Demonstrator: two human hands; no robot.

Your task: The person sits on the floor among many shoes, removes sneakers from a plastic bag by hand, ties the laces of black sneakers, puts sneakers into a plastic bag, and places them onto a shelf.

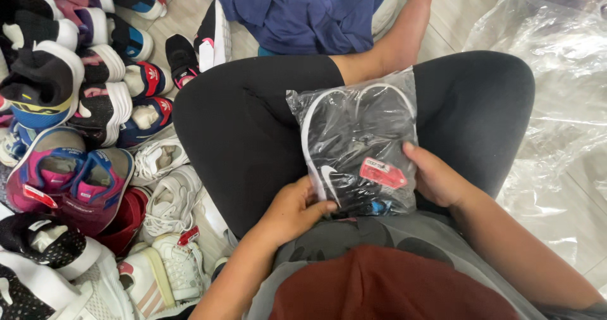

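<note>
Nearest the lens: a rust-red cloth (386, 285) bunched at the person's waist. Just beyond it, the bagged black shoes (360, 149) rest on the lap. The left hand (294, 209) has its fingers curled shut on the bag's near-left corner; the right hand (436, 178) clamps the right edge, thumb on top. Risk: slick film could slide off the lap. Left of the bag, loose sneakers (95, 168) crowd pale floor tiles (465, 7); right of it, clear plastic sheets (559, 67); beyond, blue fabric (303, 10).
</note>
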